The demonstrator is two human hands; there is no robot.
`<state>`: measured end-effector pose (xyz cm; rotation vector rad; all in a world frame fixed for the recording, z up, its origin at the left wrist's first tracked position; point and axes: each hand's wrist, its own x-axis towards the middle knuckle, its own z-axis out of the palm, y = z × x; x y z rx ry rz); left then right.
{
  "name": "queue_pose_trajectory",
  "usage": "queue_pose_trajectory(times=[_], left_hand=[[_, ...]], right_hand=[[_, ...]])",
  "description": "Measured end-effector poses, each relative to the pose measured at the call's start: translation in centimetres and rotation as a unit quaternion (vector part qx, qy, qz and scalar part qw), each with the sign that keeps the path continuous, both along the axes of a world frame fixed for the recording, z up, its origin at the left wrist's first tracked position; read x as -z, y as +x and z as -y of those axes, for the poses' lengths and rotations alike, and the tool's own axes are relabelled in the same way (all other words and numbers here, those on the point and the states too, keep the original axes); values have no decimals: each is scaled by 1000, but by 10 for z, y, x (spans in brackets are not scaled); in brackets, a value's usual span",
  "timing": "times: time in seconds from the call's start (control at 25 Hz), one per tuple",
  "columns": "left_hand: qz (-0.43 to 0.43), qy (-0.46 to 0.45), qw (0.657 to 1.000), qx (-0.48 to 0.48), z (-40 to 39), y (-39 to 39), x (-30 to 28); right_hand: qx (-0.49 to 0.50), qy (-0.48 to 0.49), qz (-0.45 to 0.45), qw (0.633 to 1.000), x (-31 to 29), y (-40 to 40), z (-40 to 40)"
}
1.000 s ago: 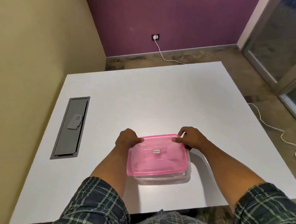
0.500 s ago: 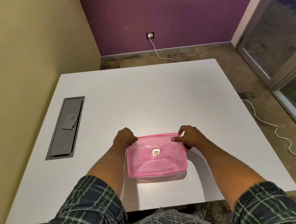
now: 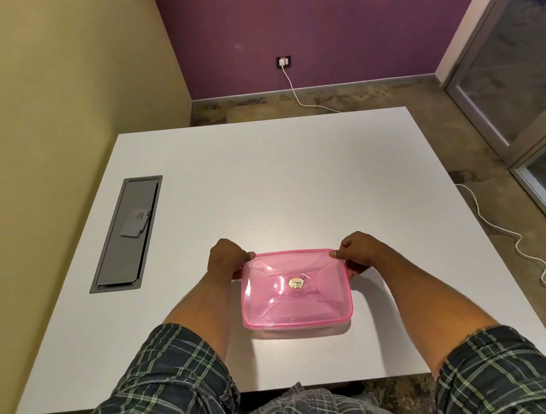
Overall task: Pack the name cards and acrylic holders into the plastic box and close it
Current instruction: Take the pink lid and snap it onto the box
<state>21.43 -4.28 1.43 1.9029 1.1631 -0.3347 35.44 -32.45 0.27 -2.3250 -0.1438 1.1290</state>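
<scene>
A: A second earlier we had the pink lid (image 3: 296, 287) sitting askew, with the clear plastic box (image 3: 301, 333) showing at its near and right edges. In that second it came down square, and only a thin clear strip of box peeked out beneath the near rim.

B: That was all the head view gave us, and there was no other. Where did we have our hands?

A: On the two far corners. Our left hand (image 3: 226, 260) curled round the far-left corner with the thumb lying on the lid's edge. Our right hand (image 3: 357, 253) pinched the far-right corner, thumb on top and fingers tucked under the rim. Both were clamped on the lid.

B: And the box itself?

A: On the white table (image 3: 299, 182), near our edge and well apart from the grey cable hatch (image 3: 127, 234) at the left. Of the name cards and holders we could make out nothing through the tinted lid.

B: So the packing looked finished and the sealing was in hand.

A: We judged so. To do it well, we thought we should press each corner down evenly and then work along the near rim, because a lid seated only at the back may spring up.
</scene>
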Motion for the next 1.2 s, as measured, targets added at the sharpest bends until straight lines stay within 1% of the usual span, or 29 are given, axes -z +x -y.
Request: queue_pose_trajectory(times=[0.12,0.36,0.56,0.64,0.72,0.8,0.92,1.0,1.08,1.12,1.2], left_hand=[[-1,-71,995,-68,-3,0,3],[-16,-143,978,-149,-7,3,8],[-15,-143,978,-152,-7,5,11],[-7,-135,979,-151,-8,5,11],[8,-138,976,-169,-8,5,13],[21,-135,976,-167,-9,7,14],[39,-96,986,-128,-12,7,15],[46,-61,995,-59,-16,5,11],[48,-71,996,27,-22,1,5],[30,-92,993,68,-25,-2,1],[-54,-127,978,159,-26,-11,-5]], right_hand=[[15,10,-15,1000,-2,3,-1],[59,20,-48,997,3,2,3],[47,53,-49,996,8,9,4],[40,61,-32,997,10,12,2],[57,76,-13,995,13,14,-1],[67,90,4,994,14,16,-4],[74,103,48,991,19,17,-11],[82,109,52,989,20,19,-14],[70,111,30,991,17,22,-11],[52,110,10,993,15,23,-7],[0,77,-48,996,11,22,3]])
